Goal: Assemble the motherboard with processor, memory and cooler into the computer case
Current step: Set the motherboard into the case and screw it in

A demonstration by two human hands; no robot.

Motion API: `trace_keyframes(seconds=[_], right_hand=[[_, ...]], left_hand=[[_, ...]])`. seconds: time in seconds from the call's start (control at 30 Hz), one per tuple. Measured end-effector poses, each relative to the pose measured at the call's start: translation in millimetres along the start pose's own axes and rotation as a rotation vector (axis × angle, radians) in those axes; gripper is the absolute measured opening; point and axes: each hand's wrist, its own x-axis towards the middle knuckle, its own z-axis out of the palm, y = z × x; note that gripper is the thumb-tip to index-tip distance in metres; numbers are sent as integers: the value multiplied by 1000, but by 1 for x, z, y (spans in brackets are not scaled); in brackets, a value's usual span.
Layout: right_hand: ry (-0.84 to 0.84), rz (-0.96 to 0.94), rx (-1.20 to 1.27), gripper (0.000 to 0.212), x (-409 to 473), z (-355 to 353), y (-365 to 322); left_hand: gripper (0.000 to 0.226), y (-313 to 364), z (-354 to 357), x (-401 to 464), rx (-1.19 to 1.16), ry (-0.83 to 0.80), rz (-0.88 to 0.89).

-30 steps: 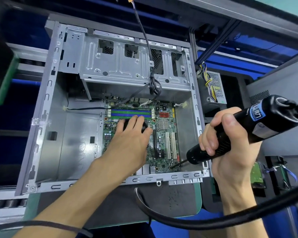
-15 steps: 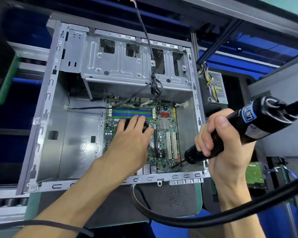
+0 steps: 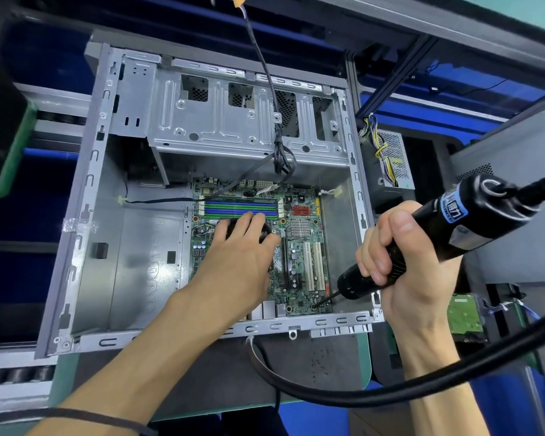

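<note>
— Motherboard (image 3: 299, 247) first: where does it sit?

— Flat inside the computer case (image 3: 88, 215), which lies on its side with the open face up to me. The board fills the right part of the case floor, its near edge just behind the case's front rail.

— And your left hand (image 3: 243, 250)?

— It lies palm down on the middle of the board, fingers stretched out and close together, their tips over a dark round part, the cooler (image 3: 266, 229), I think, though my hand covers most of it. Just beyond my fingertips run the blue and green memory slots (image 3: 241, 207).

— Right hand (image 3: 400, 272)?

— Wrapped tight around the black electric screwdriver (image 3: 447, 234), fingers curled over the barrel, thumb on top. The tool slants down to the left, and its bit (image 3: 326, 298) meets the near right corner of the board. Whether a screw sits under the tip, I cannot tell; it is too small.

— Any cables about?

— A thick black cable (image 3: 390, 394) sweeps across the bottom of my view under my right forearm. A thin black cord (image 3: 258, 51) drops from above into the case and loops over the silver drive cage (image 3: 233, 121) at the far side.

— What lies outside the case?

— A power supply (image 3: 394, 158) with yellow and black wires just beside the right wall, and a green circuit board (image 3: 463, 316) past my right wrist. The case rests on a dark mat (image 3: 312, 360).
</note>
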Motion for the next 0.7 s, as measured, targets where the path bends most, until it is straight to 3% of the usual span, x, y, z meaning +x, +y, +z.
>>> trace_keyframes(seconds=[0.2,0.43,0.7], right_hand=[[24,-14,10,18,0,-1,0],[21,13,20,30,-2,-1,1],[-54,5,-3,19,-1,0,1]], left_hand=[[53,0,0,1,3,-7,0],[52,-2,0,2,-1,-11,12],[51,-3,-2,3,-11,-16,10]])
